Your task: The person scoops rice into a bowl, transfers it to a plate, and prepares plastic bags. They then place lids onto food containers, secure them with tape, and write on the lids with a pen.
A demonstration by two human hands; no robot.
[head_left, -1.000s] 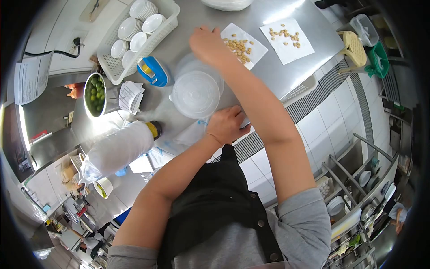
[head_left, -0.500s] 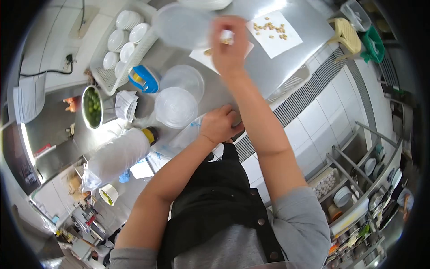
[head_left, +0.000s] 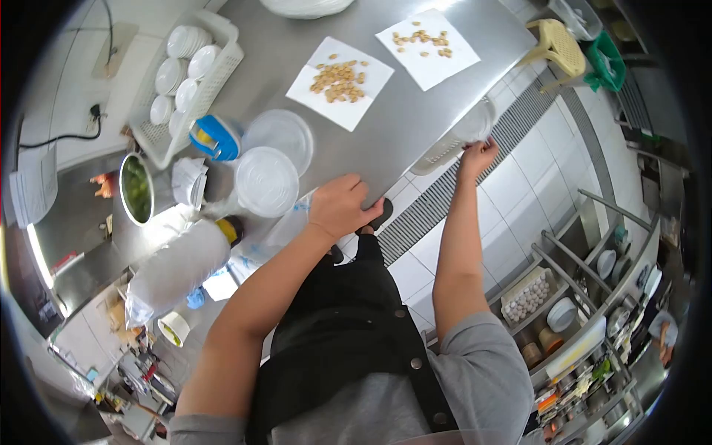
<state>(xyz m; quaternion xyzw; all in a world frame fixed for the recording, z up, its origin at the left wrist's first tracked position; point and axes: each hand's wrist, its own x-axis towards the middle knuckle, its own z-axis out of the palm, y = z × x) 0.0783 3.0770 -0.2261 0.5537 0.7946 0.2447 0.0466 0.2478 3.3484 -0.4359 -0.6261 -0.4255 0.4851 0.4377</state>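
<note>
My left hand [head_left: 341,208] rests at the edge of the steel table [head_left: 371,159], fingers bent and thumb spread apart, with nothing visible in it. Past the table's right side, over the floor, my right hand [head_left: 480,157] pinches the rim of a translucent round plastic lid [head_left: 479,121]. The lid is beside a plastic basket [head_left: 439,153] partly hidden below the tabletop. Two white paper sheets lie on the table: the nearer sheet [head_left: 304,85] bears a heap of nuts [head_left: 340,81], the farther sheet [head_left: 441,70] a looser scatter. Left of them, translucent lids [head_left: 267,180] overlap.
A crate [head_left: 233,59] of small white bowls stands at the back left, near a blue-and-white container [head_left: 216,138] and a pot of green fruit [head_left: 136,189]. A long plastic-wrapped stack [head_left: 182,259] lies at left. A yellow stool [head_left: 556,48] stands far right.
My right hand has swung from above the nearer sheet to the right, off the table, carrying the translucent lid. Both sheets of nuts now show fully. My left hand stays near the edge.
</note>
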